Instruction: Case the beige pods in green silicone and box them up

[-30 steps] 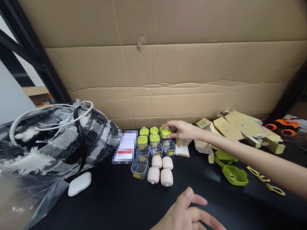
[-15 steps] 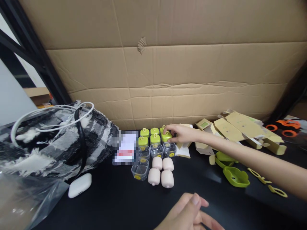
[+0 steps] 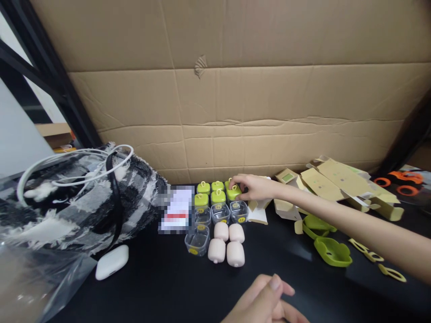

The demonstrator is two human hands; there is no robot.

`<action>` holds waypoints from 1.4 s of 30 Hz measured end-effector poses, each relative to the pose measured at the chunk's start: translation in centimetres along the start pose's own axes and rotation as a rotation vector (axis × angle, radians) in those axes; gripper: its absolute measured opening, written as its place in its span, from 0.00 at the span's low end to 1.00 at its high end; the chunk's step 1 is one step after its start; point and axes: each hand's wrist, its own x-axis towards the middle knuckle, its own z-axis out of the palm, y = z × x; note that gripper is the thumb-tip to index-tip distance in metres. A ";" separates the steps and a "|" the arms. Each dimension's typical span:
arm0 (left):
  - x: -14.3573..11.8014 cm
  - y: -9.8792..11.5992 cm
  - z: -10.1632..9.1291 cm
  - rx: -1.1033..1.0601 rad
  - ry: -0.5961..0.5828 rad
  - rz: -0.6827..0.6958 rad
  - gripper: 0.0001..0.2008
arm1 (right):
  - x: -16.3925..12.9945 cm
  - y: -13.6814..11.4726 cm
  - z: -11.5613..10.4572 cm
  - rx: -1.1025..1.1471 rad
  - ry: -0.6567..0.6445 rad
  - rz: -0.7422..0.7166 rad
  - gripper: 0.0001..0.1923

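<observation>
Now right hand [image 3: 256, 187] fingers pinching green-lidded jar [image 3: 233, 192], back corner of jar cluster; likely light, rigid, slick plastic, best gripped by lid. Left hand [image 3: 266, 303] fingers loosely curled, empty.

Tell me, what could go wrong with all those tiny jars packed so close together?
The right hand pinches a green lid in a tight cluster; a nudge might knock the neighbouring green-lidded jars or the open clear jars out of line. The pink rounded pieces lie just in front and could roll. The left hand hovers apart, steadying nothing.
</observation>
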 end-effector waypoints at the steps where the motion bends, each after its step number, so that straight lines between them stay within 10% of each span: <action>1: 0.0 0.0 0.0 -0.005 -0.003 -0.001 0.37 | 0.0 0.0 0.1 -0.003 -0.003 0.001 0.13; 25: -0.2 0.2 -0.6 -0.119 -0.126 -0.011 0.24 | -0.8 -1.1 0.0 -0.106 0.102 -0.116 0.13; 32: -0.7 0.8 -0.5 -0.095 -0.064 -0.067 0.24 | -11.7 -1.6 -1.5 -0.067 0.447 0.091 0.10; 37: -0.2 0.5 -0.1 -0.103 0.003 -0.086 0.22 | -21.6 0.6 -0.4 -0.092 0.522 0.298 0.09; 42: 0.0 0.0 -0.4 -0.063 -0.025 -0.071 0.22 | -24.9 3.4 2.0 0.002 0.520 0.312 0.08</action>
